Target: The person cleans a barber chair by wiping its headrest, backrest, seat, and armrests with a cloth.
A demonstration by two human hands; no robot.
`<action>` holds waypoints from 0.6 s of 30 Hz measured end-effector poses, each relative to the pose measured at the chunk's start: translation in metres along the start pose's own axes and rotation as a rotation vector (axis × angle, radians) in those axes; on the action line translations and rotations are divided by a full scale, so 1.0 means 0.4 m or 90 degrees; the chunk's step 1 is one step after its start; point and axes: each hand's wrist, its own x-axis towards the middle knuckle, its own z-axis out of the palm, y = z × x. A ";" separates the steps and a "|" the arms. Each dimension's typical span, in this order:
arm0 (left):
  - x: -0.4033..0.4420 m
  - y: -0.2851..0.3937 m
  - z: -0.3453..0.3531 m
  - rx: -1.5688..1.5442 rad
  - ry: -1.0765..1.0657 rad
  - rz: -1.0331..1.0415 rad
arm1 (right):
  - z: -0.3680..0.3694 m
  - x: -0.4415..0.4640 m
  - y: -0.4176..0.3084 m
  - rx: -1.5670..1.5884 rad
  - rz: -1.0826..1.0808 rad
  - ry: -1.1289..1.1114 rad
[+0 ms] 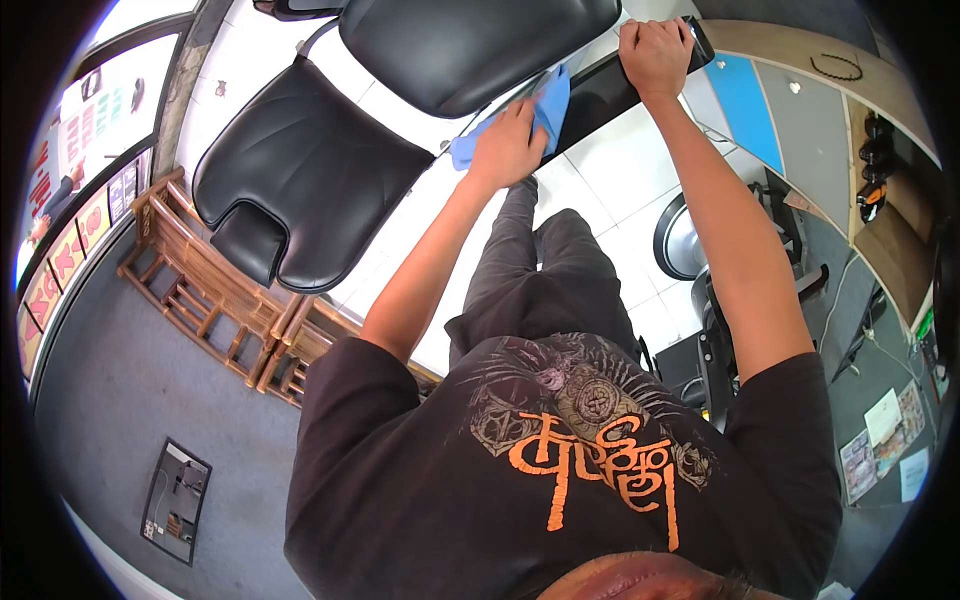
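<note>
My left hand (507, 142) presses a blue cloth (552, 108), fingers bent over it, against the near end of a long black armrest (602, 103). Up and to the right, my right hand (657, 58) is wrapped over the far end of that same armrest. The armrest belongs to a black padded chair. Its rounded seat cushion (475, 45) lies just beyond my hands, and its backrest (310, 165) is at the left, with a small headrest pad (250, 243) set in a notch.
A bamboo bench (215, 285) stands along the wall at left, near a window with posters. To the right are a counter with blue and grey panels (748, 110), a round-based black chair (682, 238) and hanging cables. White tiles (610, 165) cover the floor.
</note>
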 end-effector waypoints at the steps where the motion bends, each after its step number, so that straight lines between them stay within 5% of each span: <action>1: -0.044 0.006 0.004 0.020 0.068 0.022 | -0.005 -0.001 -0.002 0.001 0.002 -0.007; 6: -0.162 -0.031 0.079 0.166 0.302 0.039 | -0.009 0.000 -0.007 0.011 0.012 -0.023; 18: 0.107 0.094 0.104 0.151 0.293 0.010 | -0.004 -0.003 -0.005 0.008 0.011 -0.003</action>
